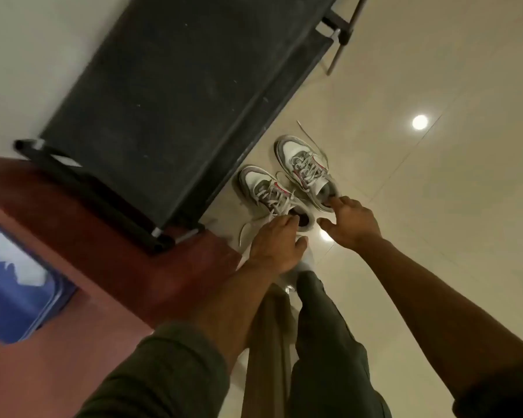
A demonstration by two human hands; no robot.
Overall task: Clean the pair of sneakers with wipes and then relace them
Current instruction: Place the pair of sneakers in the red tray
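Note:
Two white and grey sneakers with red side marks stand side by side on the pale tiled floor. The left sneaker (266,191) is laced, its lace ends trailing loose. My left hand (277,245) reaches down to its heel opening, fingers at the collar. The right sneaker (305,167) has a long loose lace running off past its toe. My right hand (349,221) reaches to its heel, with a finger hooked into the collar. Whether either hand truly grips its shoe is hard to tell. No wipes are in view.
A black fabric shelf on a dark frame (151,101) stands left of the sneakers, against a white wall. A red-brown surface (73,251) with a blue item (15,285) lies at the lower left. My leg in dark trousers (323,342) stands below the hands.

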